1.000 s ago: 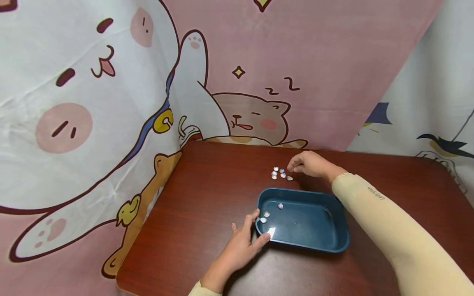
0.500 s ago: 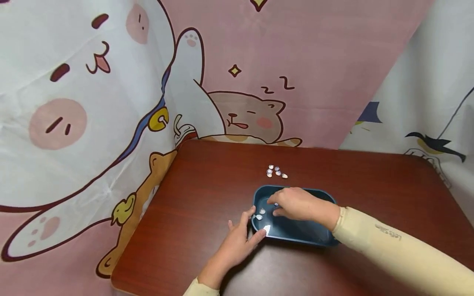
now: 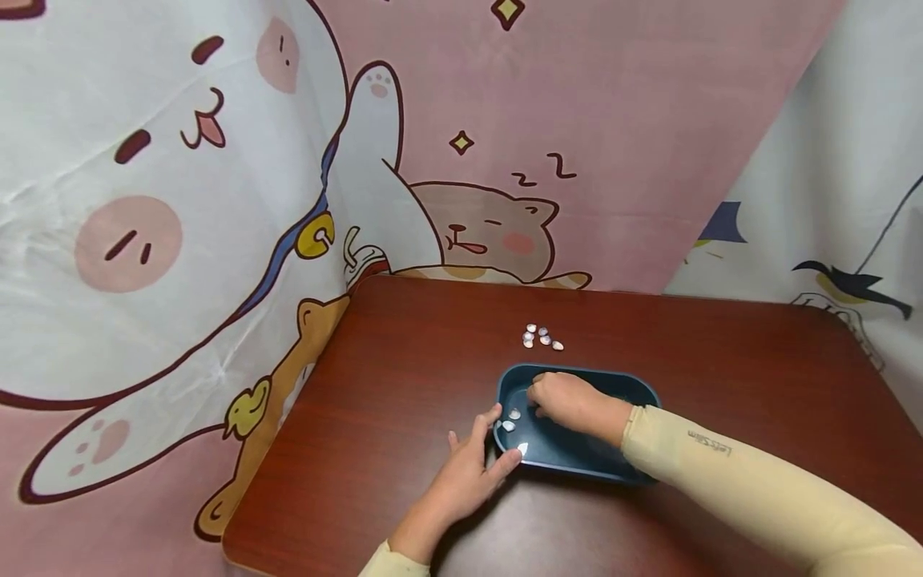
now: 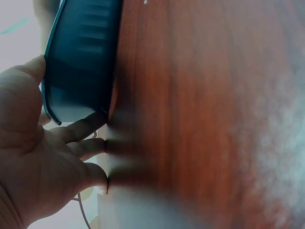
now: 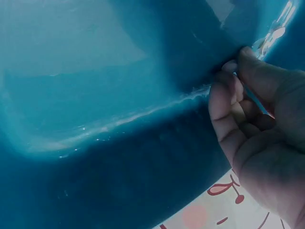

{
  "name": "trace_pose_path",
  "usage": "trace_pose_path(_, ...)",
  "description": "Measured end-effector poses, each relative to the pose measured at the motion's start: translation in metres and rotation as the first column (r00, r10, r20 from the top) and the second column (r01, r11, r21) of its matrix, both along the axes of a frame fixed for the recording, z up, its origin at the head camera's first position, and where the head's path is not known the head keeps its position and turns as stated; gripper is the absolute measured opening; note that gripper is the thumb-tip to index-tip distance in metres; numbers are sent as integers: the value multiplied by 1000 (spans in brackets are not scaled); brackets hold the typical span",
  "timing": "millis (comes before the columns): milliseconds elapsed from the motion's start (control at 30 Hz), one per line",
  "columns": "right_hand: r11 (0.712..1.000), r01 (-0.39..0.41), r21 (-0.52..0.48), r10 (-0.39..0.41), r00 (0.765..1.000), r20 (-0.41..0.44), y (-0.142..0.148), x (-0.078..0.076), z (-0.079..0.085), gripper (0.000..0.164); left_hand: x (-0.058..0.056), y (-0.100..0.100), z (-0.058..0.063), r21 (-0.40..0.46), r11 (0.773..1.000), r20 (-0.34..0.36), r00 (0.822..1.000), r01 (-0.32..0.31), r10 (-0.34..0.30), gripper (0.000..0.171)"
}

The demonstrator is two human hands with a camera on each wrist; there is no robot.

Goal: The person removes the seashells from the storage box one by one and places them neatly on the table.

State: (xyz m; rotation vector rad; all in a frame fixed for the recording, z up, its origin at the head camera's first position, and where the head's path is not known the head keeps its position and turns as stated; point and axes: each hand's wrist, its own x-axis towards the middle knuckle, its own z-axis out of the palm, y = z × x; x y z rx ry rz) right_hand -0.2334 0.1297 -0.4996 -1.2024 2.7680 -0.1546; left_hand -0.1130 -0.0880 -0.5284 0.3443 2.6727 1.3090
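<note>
Shells, small and pale, a pair lying close together at the nine o'clock end of a blue, round-cornered tray. Between thumb and forefinger of the right hand, in a narrow pinch, what looks like one pale shell, partly hidden; fingertips low inside the tray, at ten o'clock from its middle. At the tray's eight o'clock corner, the left hand, gripping that end, thumb on the near rim, forefinger round the end wall, other fingers spread toward the worktop of reddish wood. Just beyond the tray, at eleven o'clock, a loose cluster of six shells. Reaching in from four o'clock, a cream sleeve with small lettering. Farthest out, at twelve o'clock, a pink and white cloth printed with cartoon animals.
</note>
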Motion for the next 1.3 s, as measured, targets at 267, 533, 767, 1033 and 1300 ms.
trace_pose_path(267, 998, 62, -26, -59, 992, 113, 1, -2, 4, 18, 1, -1, -2, 0, 1000, -3, 1000, 5, -5, 73)
trace_pose_path(533, 989, 146, -29, -134, 962, 239, 6, -3, 9, 21, 1, 0, -4, -1, 1000, -20, 1000, 5, -5, 74)
trace_pose_path(767, 982, 185, -27, -171, 948, 270, 7, -1, 14, 16, 1, -2, -3, 4, 1000, -27, 1000, 8, -8, 74)
trace_pose_path(1033, 992, 120, -37, -113, 981, 155, 9, -1, 14, 16, 1, -2, -3, -3, 1000, -38, 999, 9, -9, 75)
trace_pose_path(1300, 998, 14, -60, -4, 988, 153, 6, -3, 8, 24, 1, -3, -5, -6, 1000, -36, 999, 8, -8, 75)
